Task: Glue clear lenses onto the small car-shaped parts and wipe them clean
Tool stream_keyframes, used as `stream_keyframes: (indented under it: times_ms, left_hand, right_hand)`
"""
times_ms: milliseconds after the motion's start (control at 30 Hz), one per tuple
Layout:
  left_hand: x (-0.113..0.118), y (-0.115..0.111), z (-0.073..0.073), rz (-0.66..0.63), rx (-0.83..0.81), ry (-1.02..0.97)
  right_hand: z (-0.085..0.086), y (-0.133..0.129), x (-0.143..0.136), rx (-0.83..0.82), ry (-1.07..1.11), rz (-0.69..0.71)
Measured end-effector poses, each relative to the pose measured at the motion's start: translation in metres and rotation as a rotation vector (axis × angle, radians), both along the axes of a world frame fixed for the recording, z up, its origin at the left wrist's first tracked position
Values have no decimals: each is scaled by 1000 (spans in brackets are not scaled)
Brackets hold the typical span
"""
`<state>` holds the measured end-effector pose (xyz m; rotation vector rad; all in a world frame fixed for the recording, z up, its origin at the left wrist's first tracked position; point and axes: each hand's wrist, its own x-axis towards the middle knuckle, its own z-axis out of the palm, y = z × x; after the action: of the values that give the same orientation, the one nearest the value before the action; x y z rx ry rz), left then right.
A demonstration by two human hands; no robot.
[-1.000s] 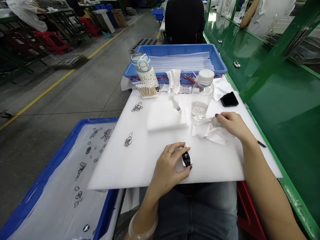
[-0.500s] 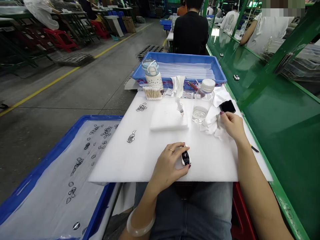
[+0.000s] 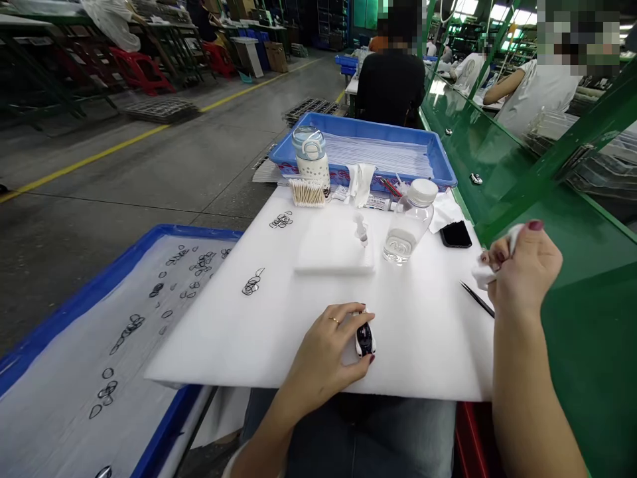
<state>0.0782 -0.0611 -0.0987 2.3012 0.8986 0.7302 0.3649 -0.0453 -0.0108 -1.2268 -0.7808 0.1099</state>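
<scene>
Near the front edge of the white foam sheet [image 3: 423, 358], my left hand [image 3: 323, 355] grips a small black-and-white toy car [image 3: 365, 340] between thumb and fingers. The car rests on the sheet. Raised over the right edge, my right hand [image 3: 527, 265] is closed around a crumpled white tissue [image 3: 484, 273]. Just left of that hand lie dark tweezers [image 3: 478, 299]. A black phone [image 3: 455, 234] sits beyond them. A clear bottle [image 3: 408, 222] with a white cap holds some liquid, and left of it a small syringe [image 3: 361, 230] stands on a white foam block [image 3: 331, 249].
At the back are a blue tray [image 3: 279, 156], a drinking bottle [image 3: 312, 162] and cotton swabs [image 3: 307, 193]. Black rings [image 3: 251, 284] lie on the sheet's left side. A lower blue-rimmed tray [image 3: 164, 230] with more rings stands left. A green bench [image 3: 502, 206] runs along the right.
My right hand has picked up the tissue from the sheet and moved right and up with it, uncovering the tweezers. My left hand keeps holding the toy car. The view has shifted slightly.
</scene>
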Motion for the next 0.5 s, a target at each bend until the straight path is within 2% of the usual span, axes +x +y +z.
stream_keyframes:
  times_ms: [100, 200, 300, 367, 500]
  left_hand:
    - [0, 0, 0, -2, -4, -9]
    - [-1, -1, -1, -7, -2, -23]
    - [-2, -1, 0, -11, -22, -27]
    - [-2, -1, 2, -8, -43, -26]
    - [-1, 0, 4, -17, -61, -26]
  right_hand:
    - [24, 21, -15, -16, -396, 29]
    - [34, 51, -22, -41, -781, -34]
    - [25, 70, -26, -84, -1042, 15]
    - [13, 73, -27, -71, -1112, 1]
    - [-10, 64, -10, -5, -1109, -245]
